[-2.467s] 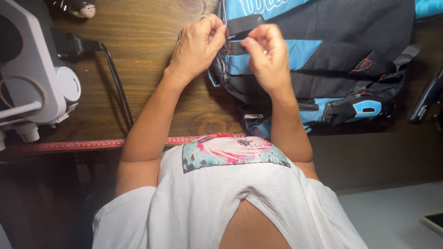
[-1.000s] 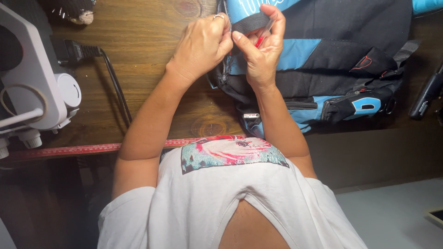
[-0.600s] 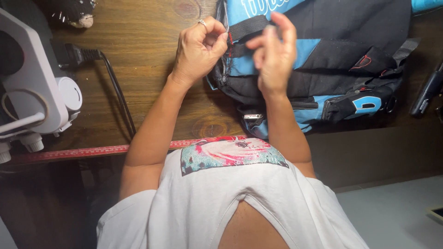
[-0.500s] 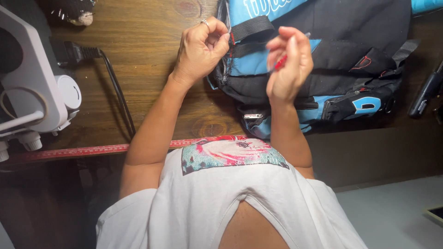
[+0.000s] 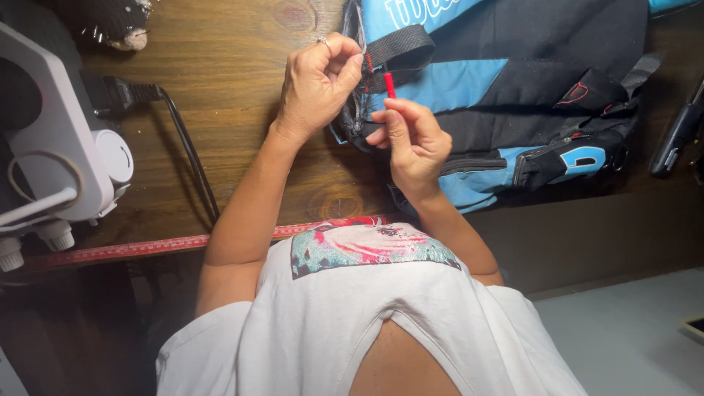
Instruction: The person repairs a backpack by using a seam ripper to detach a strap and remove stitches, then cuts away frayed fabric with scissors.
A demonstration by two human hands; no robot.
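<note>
A blue and black backpack point(image 5: 528, 81) lies on a wooden table point(image 5: 220, 66). My left hand point(image 5: 319, 81), a ring on one finger, pinches the bag's grey edge beside a black strap point(image 5: 400, 48). Just below and to the right, my right hand point(image 5: 411, 139) holds a small red stick-like tool point(image 5: 389, 84) upright between its fingertips, its tip close to the strap. The fabric under my left fingers is partly hidden.
A white machine point(image 5: 59, 147) stands at the left with a black plug and cable point(image 5: 176, 139) running toward the table's front edge. A red measuring tape point(image 5: 132, 251) lies along that edge. A dark object point(image 5: 678, 136) sits at the far right.
My right hand lifted off the bag, swung out to the right, then came back toward the strap with the red tool in its fingers. My left hand kept its pinch on the bag's edge.
</note>
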